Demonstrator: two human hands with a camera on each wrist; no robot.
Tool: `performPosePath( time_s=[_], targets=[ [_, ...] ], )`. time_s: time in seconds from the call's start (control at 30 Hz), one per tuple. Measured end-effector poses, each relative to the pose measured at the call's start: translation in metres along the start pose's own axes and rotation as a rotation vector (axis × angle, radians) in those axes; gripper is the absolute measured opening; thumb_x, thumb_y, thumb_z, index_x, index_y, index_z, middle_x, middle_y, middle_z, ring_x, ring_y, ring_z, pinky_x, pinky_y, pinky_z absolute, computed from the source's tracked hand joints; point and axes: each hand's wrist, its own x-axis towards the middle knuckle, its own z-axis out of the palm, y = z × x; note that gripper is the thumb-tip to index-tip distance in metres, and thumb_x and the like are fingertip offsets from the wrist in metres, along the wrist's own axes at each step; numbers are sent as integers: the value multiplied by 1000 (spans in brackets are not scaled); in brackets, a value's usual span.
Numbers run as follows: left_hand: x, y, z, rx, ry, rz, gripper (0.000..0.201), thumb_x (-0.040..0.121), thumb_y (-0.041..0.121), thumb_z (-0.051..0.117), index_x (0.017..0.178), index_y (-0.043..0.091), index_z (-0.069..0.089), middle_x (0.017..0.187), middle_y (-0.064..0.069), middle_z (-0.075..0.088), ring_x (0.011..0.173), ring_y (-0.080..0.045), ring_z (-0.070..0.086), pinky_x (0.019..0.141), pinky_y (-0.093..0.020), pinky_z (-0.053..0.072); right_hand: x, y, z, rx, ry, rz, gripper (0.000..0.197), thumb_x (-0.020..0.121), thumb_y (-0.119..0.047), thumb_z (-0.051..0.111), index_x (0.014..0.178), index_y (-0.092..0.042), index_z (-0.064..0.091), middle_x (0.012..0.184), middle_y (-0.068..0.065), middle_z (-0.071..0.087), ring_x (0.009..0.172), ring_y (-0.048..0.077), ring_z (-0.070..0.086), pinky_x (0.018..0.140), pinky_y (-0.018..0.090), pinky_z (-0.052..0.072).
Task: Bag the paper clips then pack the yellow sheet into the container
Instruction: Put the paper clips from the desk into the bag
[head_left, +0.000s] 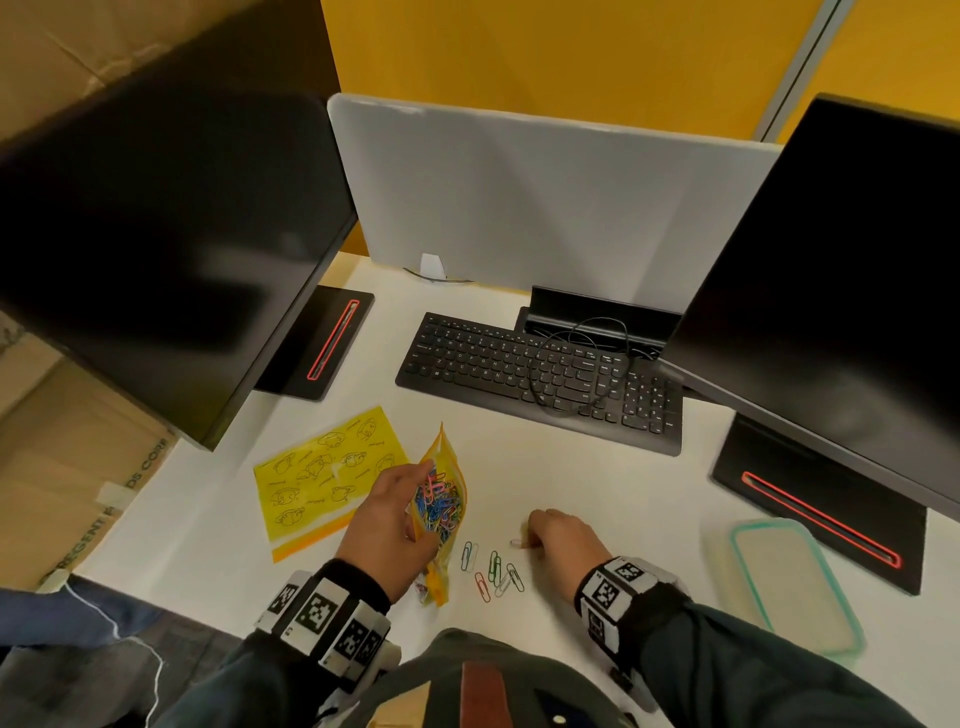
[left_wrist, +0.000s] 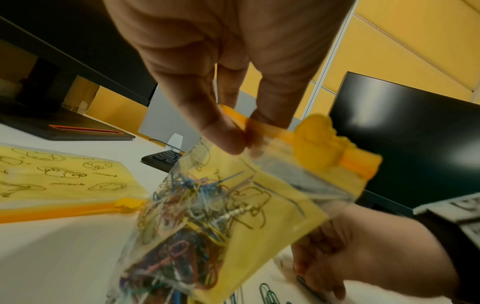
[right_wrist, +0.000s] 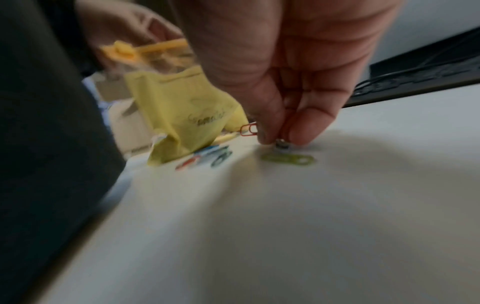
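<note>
Your left hand (head_left: 395, 525) pinches the clear-and-yellow zip bag (head_left: 441, 506) stuffed with coloured wire clips; your right hand (head_left: 563, 535) pinches one loose paper clip (head_left: 519, 542) on the white desk (head_left: 597, 478).

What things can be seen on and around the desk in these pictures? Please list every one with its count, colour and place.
bag: one, yellow and clear, held up at desk centre, full of mixed-colour paper clips
loose paper clips: several, green, red, blue and pale, on the desk between the hands
yellow sheet: one, with drawn figures, flat on the desk, left of the bag
container: one, clear with a teal-edged lid, near right
keyboard: one, black, behind the bag, a black cable on it
monitors: two, black, far left and far right
divider panel: one, grey, behind the keyboard
desk: one, white
left hand: pinches the bag's top
right hand: fingertips on a clip on the desk
</note>
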Motion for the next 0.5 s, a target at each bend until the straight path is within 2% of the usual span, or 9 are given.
performPosePath(
  time_s=[0.07,0.13,0.2,0.23,0.3,0.37,0.4,0.43,0.5],
  targets=[
    [0,-1,0,2,-4,-2,72,70,0,67,133,22,41,120,10,38,55,-8,51,59,1,39,4,-6,-14,228,100,46,17,85,-1,52,86,-16,58,91,2,64,83,15,59,72,18,47],
    [1,-2,0,-2,-5,0,72,69,0,67,132,22,41,120,10,37,61,-4,54,59,2,38,7,-19,-35,442,158,23,19,81,-1,60,81,-21,61,77,-2,60,68,6,53,60,8,39],
    [2,-3,1,-7,-8,2,72,69,0,67,132,22,41,121,9,38,67,-1,54,58,2,38,10,-38,-56,612,129,-60,27,77,1,65,75,-25,59,70,-1,59,63,7,55,58,8,40],
    [2,-3,1,-6,-9,1,73,68,0,67,132,23,41,121,9,38,64,-6,54,57,1,39,12,-48,-62,650,105,-101,29,76,2,66,73,-26,58,68,1,60,63,9,59,58,11,43],
    [3,-3,1,6,-13,1,74,68,0,67,133,24,40,120,11,37,55,-14,53,57,-1,40,17,-66,-70,597,88,-161,20,75,-2,70,75,-21,62,66,-1,59,63,10,59,60,18,47],
    [3,-4,1,21,-14,5,74,69,2,67,133,25,39,120,12,37,55,-16,54,57,-2,40,19,-78,-70,522,102,-219,6,79,-10,69,83,-14,69,62,-10,56,59,3,52,62,16,44],
    [3,-4,1,22,-12,8,74,69,3,67,133,26,39,120,11,38,55,-16,55,57,-2,40,19,-80,-69,511,126,-243,7,82,-13,66,88,-13,71,63,-14,55,57,-3,49,62,12,42],
    [2,-4,1,18,-7,12,73,70,3,67,133,26,40,121,10,39,55,-15,55,57,-2,40,19,-78,-68,531,156,-247,10,85,-15,64,91,-15,71,67,-15,57,58,-7,47,63,12,41],
    [2,-6,0,8,4,16,71,70,2,67,132,24,41,124,5,42,56,-12,53,57,-1,39,18,-64,-67,612,216,-165,10,86,-15,63,89,-22,70,73,-16,59,60,-4,50,69,18,44]
  ],
)
